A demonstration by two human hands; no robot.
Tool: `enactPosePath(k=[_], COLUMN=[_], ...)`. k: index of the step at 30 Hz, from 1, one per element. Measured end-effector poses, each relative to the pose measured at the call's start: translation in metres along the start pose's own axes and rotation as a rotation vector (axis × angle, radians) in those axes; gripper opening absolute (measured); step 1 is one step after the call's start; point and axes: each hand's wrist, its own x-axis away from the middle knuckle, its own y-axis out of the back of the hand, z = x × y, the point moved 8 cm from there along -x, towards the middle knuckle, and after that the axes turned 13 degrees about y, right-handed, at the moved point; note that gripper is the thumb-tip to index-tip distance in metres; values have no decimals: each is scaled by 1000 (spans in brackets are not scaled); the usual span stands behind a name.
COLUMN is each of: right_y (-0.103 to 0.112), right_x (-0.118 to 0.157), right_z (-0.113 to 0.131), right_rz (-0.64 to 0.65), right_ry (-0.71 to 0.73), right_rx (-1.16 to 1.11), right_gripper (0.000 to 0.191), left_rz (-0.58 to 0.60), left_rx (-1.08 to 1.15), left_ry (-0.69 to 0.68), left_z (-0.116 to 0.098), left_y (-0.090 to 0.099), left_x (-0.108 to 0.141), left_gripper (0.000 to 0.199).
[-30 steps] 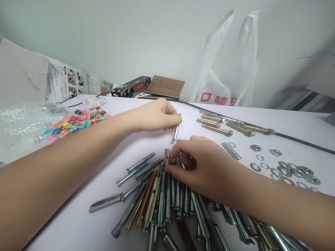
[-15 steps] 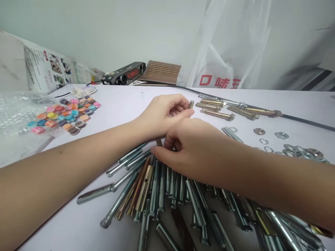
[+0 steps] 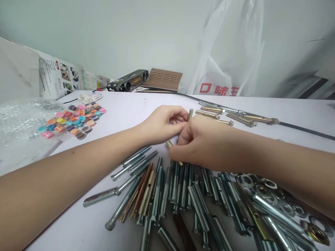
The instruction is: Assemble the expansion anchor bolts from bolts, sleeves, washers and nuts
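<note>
My left hand (image 3: 169,123) has its fingers curled around a brass-coloured threaded piece (image 3: 191,113), whose ribbed end sticks up past the fingertips. Just to the right and nearer, my right hand (image 3: 196,141) pinches a short brass-coloured piece (image 3: 169,143) between thumb and fingers, partly hidden by them. Below both hands spreads a pile of silver bolts and sleeves (image 3: 166,193), with a few copper and brass-coloured ones (image 3: 148,188) among them. Several gold-coloured assembled bolts (image 3: 208,114) lie in a group behind my right hand.
Nuts and washers (image 3: 264,191) sit at the right under my right forearm. Colourful small discs (image 3: 75,120) and clear plastic wrap (image 3: 23,122) are at the left. Farther back are a black box (image 3: 128,81), a bamboo mat (image 3: 163,79), a white bag (image 3: 227,62) and a black cable (image 3: 309,128).
My right hand has come up from the pile with a brass-coloured piece in its pinch. The camera view has tilted slightly, so the table appears lower.
</note>
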Motion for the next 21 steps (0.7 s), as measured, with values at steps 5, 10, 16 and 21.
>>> enactPosePath(k=[5,10,16,21], right_y=[58,77,63,56], right_x=[11,13,15,17], right_z=[-16,-41,-44,-33], right_rz=[-373,-632,-695,-681], right_ry=[51,181,208,396], right_rx=[-81,-22,-25,46], right_gripper=[37,26,30,22], left_rz=[13,20,0,-1], left_rx=[-85,-174,-250,-244], left_ry=[-11,-35,-69,-67], left_z=[0,2,1,3], left_y=[-3,-5,-5,-5], left_x=[-1,-1,-1,-3], left_gripper=[13,24,26,25])
